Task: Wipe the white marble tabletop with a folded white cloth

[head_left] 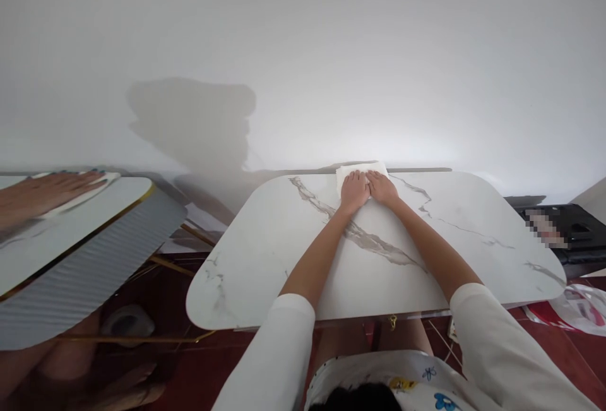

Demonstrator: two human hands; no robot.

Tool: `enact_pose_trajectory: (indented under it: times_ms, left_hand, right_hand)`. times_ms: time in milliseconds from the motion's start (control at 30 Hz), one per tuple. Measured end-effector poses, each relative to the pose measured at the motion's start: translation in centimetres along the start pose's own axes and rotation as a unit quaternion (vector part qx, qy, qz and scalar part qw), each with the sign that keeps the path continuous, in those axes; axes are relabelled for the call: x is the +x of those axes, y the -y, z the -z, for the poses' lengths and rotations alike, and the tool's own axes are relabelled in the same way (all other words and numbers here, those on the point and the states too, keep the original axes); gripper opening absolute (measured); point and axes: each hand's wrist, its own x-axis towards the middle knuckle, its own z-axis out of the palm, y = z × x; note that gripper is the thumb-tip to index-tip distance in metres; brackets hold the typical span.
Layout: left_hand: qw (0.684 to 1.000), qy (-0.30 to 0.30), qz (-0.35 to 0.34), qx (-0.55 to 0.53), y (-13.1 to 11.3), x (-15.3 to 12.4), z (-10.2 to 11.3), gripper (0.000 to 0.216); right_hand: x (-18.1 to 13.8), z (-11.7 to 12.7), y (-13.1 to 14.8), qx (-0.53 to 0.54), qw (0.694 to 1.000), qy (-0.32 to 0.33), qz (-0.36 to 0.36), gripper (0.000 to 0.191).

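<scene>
My left hand (pixel 355 191) and my right hand (pixel 381 188) lie side by side, palms down, at the far edge of a white marble-patterned table (pixel 265 253). Under both of them is a folded white cloth or paper towel (pixel 374 168), its back edge at the wall. The fingers of each hand are stretched out flat over it, pressing it to the tabletop, and the thumbs nearly touch. Whether the sheet is fabric or paper I cannot tell.
At the left, another person's hand (pixel 57 190) rests on a white cloth (pixel 89 196) on a second marble-patterned table (pixel 127 193) with ribbed grey sides. A plain wall (pixel 303 70) stands behind. A black object (pixel 582 234) and a clear plastic bag (pixel 582 307) are at the right.
</scene>
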Motion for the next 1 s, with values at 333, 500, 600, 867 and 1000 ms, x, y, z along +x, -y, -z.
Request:
enact_pose_trajectory:
  times_ms: [333, 500, 600, 867, 1000]
  left_hand:
    - [0.998, 0.044, -0.027, -0.033, -1.3, -1.1, 0.8, 0.046]
    - [0.996, 0.074, -0.042, -0.026, -2.0, -4.2, 2.6, 0.048]
    - [0.994, 0.1, -0.045, -0.014, -2.2, -6.4, 3.8, 0.051]
    - [0.992, 0.119, -0.035, -0.003, -3.6, -15.4, 7.1, 0.055]
    - [0.994, 0.108, -0.019, -0.013, -4.7, -18.9, 8.5, 0.055]
  right_hand:
    - [-2.7, 0.8, 0.1, 0.02, 0.999, 0.021, -0.044, 0.053]
    - [-6.0, 1.8, 2.2, 0.011, 0.998, 0.038, -0.047, 0.053]
    - [-8.4, 2.4, 3.8, 0.004, 0.998, 0.043, -0.046, 0.053]
    - [-16.5, 3.1, 8.5, -0.001, 1.0, 0.005, -0.012, 0.051]
    - [-19.6, 3.3, 10.3, 0.013, 0.999, -0.014, -0.028, 0.05]
